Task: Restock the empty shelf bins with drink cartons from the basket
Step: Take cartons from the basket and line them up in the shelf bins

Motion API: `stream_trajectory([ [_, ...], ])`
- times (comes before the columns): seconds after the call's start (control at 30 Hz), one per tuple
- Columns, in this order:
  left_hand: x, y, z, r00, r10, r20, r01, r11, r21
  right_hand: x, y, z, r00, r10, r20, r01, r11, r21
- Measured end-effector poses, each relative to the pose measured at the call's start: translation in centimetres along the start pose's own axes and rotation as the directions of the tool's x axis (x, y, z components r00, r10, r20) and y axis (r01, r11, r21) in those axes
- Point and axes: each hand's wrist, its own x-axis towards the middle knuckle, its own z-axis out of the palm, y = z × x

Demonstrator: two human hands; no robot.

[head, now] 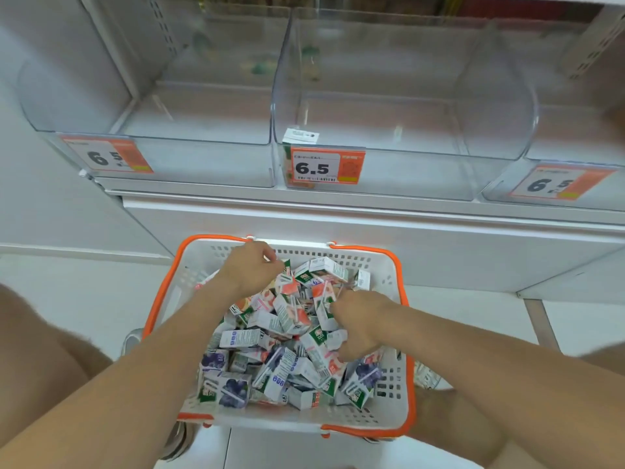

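Orange-rimmed white plastic marks the basket (372, 262), which sits near the person, just below the shelf (338, 211), heaped with small drink cartons (270, 350) in peach, purple and green prints. Both hands are down in the heap. The right hand (358, 319) has its fingers curled round a peach-and-white carton (323, 299) at the right of the pile and appears to grip it. The left hand (250, 269) is curled at the far left of the pile, fingertips against a green-topped carton. I cannot tell whether it has a hold.

Farther off on the shelf, the left bin (203, 164), middle bin (372, 177) and right bin (500, 187) are clear plastic with no cartons in them, and the middle one carries a price tag (326, 165) reading 6.5.

The step in hand looks like gathering the first cartons, so the restocking has barely begun. The next move probably calls for lifting the gripped carton free of its neighbours, raising it over a bin's front wall and setting it inside. Loose cartons may tumble as the pile shifts.
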Motion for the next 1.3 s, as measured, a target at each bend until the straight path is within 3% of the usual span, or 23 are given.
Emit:
stream_trajectory([
  [0.1,-1.2,1.7,-1.4,1.000,-0.008,0.022,0.014,0.956,-0.294,-0.7,-1.1,0.8,0.997,-0.063,0.041,0.068,0.988,-0.137],
  [0.23,-2.8,2.8,-2.9,0.994,-0.011,0.108,0.059,0.891,-0.451,-2.0,-2.9,2.5,0.988,-0.151,-0.030,0.140,0.963,-0.232],
  [0.37,-4.5,3.4,-4.3,0.988,-0.021,0.156,0.098,0.855,-0.509,-2.6,-3.8,2.7,0.981,-0.192,0.034,0.194,0.952,-0.235],
  [0.47,-5.3,3.4,-5.1,0.985,-0.047,0.164,0.126,0.849,-0.514,-3.0,-3.5,-0.1,0.987,-0.151,-0.050,0.146,0.985,-0.094],
  [0.57,-6.0,4.1,-6.1,0.987,-0.077,0.142,0.143,0.824,-0.548,-4.3,-2.7,-4.9,0.952,-0.056,-0.300,0.134,0.960,0.246],
  [0.67,-6.3,5.2,-7.4,0.987,-0.132,0.093,0.160,0.728,-0.667,-5.6,-1.8,-9.4,0.858,0.123,-0.499,0.253,0.744,0.619],
  [0.77,-6.6,6.1,-8.9,0.988,-0.142,0.068,0.143,0.633,-0.761,-6.9,-1.5,-12.8,0.815,0.227,-0.533,0.440,0.356,0.825],
  [0.87,-7.3,7.7,-10.3,0.997,-0.058,0.054,0.078,0.586,-0.806,-8.1,-2.0,-15.9,0.780,0.280,-0.559,0.525,0.192,0.829],
  [1.07,-8.7,11.0,-14.3,0.987,0.091,-0.129,-0.157,0.662,-0.733,-9.7,-4.0,-19.9,0.742,0.333,-0.581,0.657,-0.194,0.728],
  [1.17,-9.1,11.9,-16.7,0.965,0.096,-0.245,-0.234,0.737,-0.634,-9.8,-4.4,-21.6,0.708,0.410,-0.575,0.691,-0.233,0.684],
  [1.3,-8.3,10.9,-19.7,0.939,0.049,-0.342,-0.232,0.824,-0.518,-9.0,-5.4,-23.1,0.638,0.460,-0.617,0.735,-0.125,0.667],
])
